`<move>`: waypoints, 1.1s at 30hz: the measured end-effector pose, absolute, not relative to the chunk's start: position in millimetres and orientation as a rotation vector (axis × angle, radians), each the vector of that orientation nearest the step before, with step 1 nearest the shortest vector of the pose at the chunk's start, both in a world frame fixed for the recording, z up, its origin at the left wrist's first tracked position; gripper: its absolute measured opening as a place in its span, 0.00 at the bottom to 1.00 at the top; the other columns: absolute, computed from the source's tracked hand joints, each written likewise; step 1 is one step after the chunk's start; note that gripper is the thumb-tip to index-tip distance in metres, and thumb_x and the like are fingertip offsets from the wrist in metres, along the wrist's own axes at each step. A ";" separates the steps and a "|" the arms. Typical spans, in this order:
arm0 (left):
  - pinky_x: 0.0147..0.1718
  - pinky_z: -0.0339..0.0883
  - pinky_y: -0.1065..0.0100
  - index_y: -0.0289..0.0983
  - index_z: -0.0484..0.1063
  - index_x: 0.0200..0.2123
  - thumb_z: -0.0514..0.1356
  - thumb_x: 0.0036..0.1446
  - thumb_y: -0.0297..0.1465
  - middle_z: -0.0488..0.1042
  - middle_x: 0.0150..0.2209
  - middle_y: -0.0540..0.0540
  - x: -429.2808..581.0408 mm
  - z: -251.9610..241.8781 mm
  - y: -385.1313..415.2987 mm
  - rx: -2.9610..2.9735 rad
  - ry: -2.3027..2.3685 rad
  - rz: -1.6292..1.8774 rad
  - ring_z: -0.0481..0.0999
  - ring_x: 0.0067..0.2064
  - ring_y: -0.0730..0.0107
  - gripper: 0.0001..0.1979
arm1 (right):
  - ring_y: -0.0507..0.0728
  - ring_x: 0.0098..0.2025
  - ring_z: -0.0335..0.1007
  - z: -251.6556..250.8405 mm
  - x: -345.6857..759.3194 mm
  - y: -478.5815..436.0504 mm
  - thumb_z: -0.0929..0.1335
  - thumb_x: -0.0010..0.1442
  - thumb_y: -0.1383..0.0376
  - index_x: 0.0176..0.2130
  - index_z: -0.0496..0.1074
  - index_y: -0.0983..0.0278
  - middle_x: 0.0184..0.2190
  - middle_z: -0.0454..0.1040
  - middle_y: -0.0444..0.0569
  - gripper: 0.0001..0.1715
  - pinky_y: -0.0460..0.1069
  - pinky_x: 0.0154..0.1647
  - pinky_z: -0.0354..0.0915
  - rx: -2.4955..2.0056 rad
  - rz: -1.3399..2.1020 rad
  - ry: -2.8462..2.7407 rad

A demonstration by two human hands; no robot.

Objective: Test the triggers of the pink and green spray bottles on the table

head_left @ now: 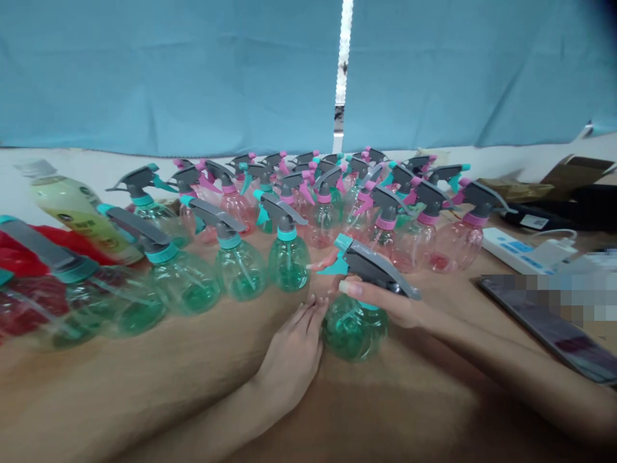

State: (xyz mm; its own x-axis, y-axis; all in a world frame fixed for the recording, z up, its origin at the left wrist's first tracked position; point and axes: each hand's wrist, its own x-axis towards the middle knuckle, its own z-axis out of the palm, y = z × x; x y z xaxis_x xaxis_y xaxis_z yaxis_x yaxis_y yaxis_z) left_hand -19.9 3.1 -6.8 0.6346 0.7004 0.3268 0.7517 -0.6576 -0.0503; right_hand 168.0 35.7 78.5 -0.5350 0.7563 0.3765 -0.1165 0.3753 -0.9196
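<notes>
Near the middle of the table, a green spray bottle (pixel 354 331) with a grey and turquoise trigger head is in my right hand (pixel 385 301). The fingers close round its neck just below the head, and the bottle leans slightly. My left hand (pixel 294 354) lies low against the table to the left of this bottle, fingers stretched forward. Its fingertips are close to the bottle's side; whether they touch it I cannot tell. The nearest other bottle is a green spray bottle (pixel 289 263) standing just beyond my left hand.
Several green and pink spray bottles (pixel 236 206) stand in rows across the back and left. A labelled drink bottle (pixel 80 209) and red plastic (pixel 48 241) are at left. At right are a power strip (pixel 515 249), a phone (pixel 544 325) and an open cardboard box (pixel 573 183). Blue cloth (pixel 193 77) hangs behind.
</notes>
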 end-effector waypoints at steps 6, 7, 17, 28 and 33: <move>0.56 0.64 0.55 0.22 0.59 0.56 0.46 0.56 0.19 0.69 0.55 0.31 -19.7 -5.9 3.7 -2.684 -1.180 -0.412 0.65 0.60 0.55 0.23 | 0.51 0.33 0.69 78.4 167.5 34.8 0.69 0.58 0.57 0.44 0.68 0.58 0.37 0.73 0.45 0.14 0.48 0.36 0.66 -0.622 1.263 -1.778; 0.56 0.64 0.55 0.23 0.59 0.56 0.46 0.56 0.19 0.69 0.55 0.31 -19.7 -5.6 3.6 -2.686 -1.176 -0.414 0.65 0.60 0.55 0.23 | 0.51 0.33 0.69 78.2 167.3 35.1 0.69 0.58 0.57 0.44 0.69 0.58 0.36 0.73 0.45 0.14 0.48 0.36 0.66 -0.629 1.255 -1.777; 0.55 0.65 0.54 0.25 0.57 0.58 0.47 0.56 0.20 0.67 0.57 0.32 -19.6 -7.7 3.8 -2.709 -1.191 -0.457 0.65 0.60 0.56 0.25 | 0.52 0.36 0.69 76.1 162.1 36.5 0.69 0.58 0.58 0.43 0.69 0.57 0.43 0.71 0.46 0.12 0.49 0.41 0.67 -0.576 1.239 -1.736; 0.57 0.63 0.55 0.23 0.58 0.57 0.48 0.56 0.19 0.69 0.56 0.32 -16.9 -6.2 4.3 -2.718 -1.191 -0.473 0.66 0.60 0.56 0.24 | 0.52 0.31 0.69 74.7 167.2 34.8 0.67 0.60 0.56 0.44 0.69 0.56 0.35 0.72 0.44 0.12 0.48 0.35 0.66 -0.688 1.164 -1.817; 0.56 0.63 0.55 0.25 0.58 0.57 0.48 0.56 0.19 0.69 0.56 0.33 -17.7 -5.9 3.6 -2.723 -1.216 -0.469 0.65 0.60 0.57 0.24 | 0.53 0.31 0.68 74.0 166.7 34.6 0.67 0.60 0.55 0.43 0.71 0.56 0.35 0.73 0.43 0.12 0.49 0.35 0.65 -0.741 1.118 -1.817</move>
State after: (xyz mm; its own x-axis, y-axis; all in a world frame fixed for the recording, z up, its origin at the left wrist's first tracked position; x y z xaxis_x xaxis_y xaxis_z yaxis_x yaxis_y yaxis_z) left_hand -17.7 3.6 -5.9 0.6287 0.7047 0.3288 0.7428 -0.6693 0.0143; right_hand 166.7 34.6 74.0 -0.4591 0.8138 0.3562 0.0488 0.4235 -0.9046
